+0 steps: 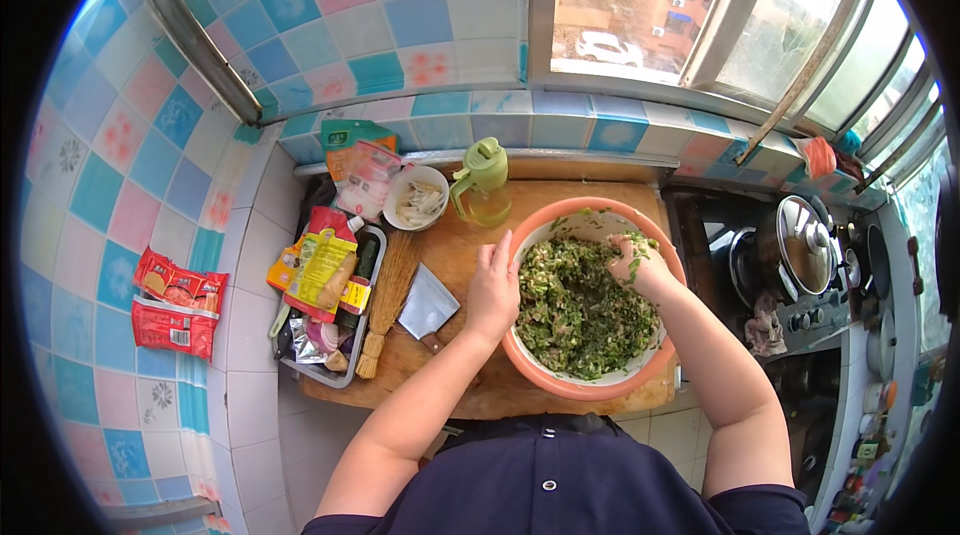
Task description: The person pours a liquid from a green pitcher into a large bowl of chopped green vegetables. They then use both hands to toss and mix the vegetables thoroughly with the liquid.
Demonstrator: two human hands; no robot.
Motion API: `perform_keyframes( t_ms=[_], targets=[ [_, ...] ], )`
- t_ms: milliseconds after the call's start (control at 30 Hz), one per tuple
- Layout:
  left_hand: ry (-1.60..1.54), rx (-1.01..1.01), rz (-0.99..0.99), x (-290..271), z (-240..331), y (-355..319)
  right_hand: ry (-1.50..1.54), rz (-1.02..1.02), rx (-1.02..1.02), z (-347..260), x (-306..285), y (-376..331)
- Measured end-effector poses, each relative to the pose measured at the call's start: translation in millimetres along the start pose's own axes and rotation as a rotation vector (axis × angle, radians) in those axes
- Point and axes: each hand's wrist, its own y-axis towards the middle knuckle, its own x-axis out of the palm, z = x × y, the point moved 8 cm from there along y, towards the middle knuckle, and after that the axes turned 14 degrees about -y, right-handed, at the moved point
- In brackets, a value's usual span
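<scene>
Orange plastic rings the bowl (560, 383), which sits on the wooden board (470, 235) straight ahead of you, filled with chopped green filling (580, 310). Your left hand (493, 285) lies flat and open against the bowl's left rim, bracing it. Your right hand (635, 260) is sunk in the filling at the far right side, fingers curled shut on a clump. The cleaver (428, 305) lies just left of your left hand, untouched.

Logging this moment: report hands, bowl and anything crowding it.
Left hand flat on the bowl rim, steadying. Right hand down in the chopped green filling. Cleaver lies on the board just left of the bowl, apart from it.
</scene>
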Motion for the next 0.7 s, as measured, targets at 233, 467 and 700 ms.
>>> perform_keyframes(
  t_ms=[233, 467, 700],
  targets=[
    [0.076, -0.046, -0.094, 6.7, 3.4, 2.3, -0.084, -0.014, -0.045, -36.7, 12.1, 102.1],
    [0.019, -0.044, -0.036, 3.2, -1.7, 4.2, -0.233, -0.031, -0.518, -124.7, 19.8, 34.3],
    [-0.022, -0.091, -0.010, 1.5, -5.6, 2.4, -0.481, 0.161, -0.891, -78.1, 61.7, -60.0]
  ],
)
